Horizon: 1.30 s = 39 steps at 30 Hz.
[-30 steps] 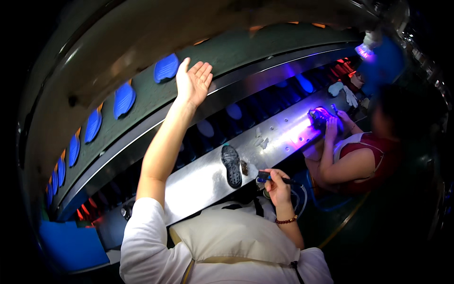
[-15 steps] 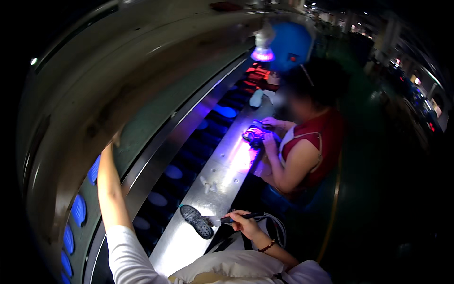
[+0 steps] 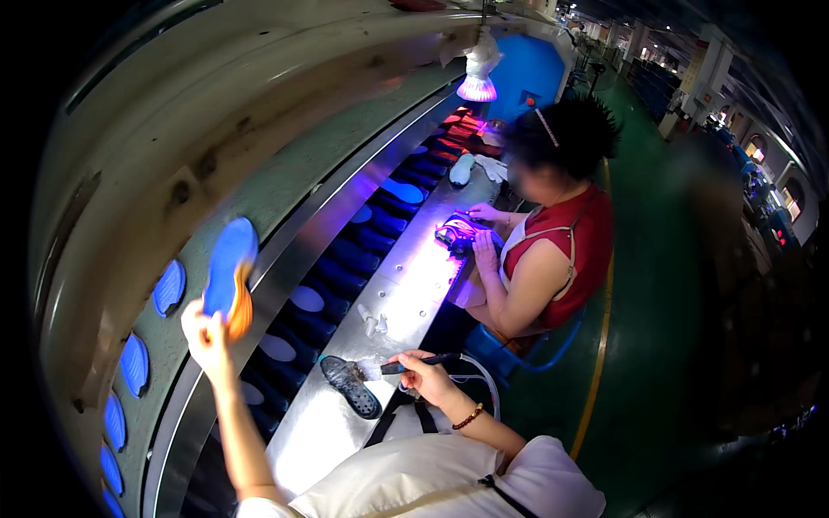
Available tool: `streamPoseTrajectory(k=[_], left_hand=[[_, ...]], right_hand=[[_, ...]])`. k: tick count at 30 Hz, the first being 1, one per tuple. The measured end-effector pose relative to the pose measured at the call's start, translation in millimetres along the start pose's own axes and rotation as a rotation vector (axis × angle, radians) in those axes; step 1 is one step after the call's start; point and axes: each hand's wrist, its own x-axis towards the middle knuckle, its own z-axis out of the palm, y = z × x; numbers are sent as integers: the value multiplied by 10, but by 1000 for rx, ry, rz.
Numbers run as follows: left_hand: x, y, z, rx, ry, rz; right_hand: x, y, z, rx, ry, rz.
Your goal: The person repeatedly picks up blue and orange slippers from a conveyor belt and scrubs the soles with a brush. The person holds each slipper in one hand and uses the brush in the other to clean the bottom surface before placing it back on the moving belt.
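My left hand grips the lower end of a blue shoe sole with an orange side, lifted above the conveyor's metal edge. In my right hand is a brush with a dark handle, from whose back end a pale hose or cable runs. Its light bristles are at a dark sole-shaped holder with small holes, which lies on the metal work ledge; whether they touch it I cannot tell.
Several blue soles lie along the green belt at left. Dark shoes line the channel beside the ledge. Small white scraps sit on the ledge. Farther along, a seated person in red handles a shoe beneath a purple lamp.
My left hand has come back from under the machine's cover with a blue and orange sole in it. My right hand and brush have shifted slightly left and up in view.
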Motion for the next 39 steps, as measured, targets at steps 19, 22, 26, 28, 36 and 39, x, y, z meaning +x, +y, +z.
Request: streamPoseTrajectory(k=[19,22,26,28,36,39], left_hand=[[-1543,557,-270,-1217,-533,-1319],[-1604,661,-248,-1796,-461,-1108],[-1651,808,-258,-1778,-300,-1262],[-1667,892,-275,-1635,-209,-1324],[-1788,840,-370,-1227,225,-1267],[-1857,694,-671,-1262,106,-1270]], right_hand=[[-124,-166,749,-178,-394,-165],[37,-20,951,-229,-406,-145],[296,57,1170,-284,-365,-149],[339,66,1336,-429,-351,-210],[-114,451,1681,-1125,-688,-877],[-367,401,1449,-1204,-879,-676]])
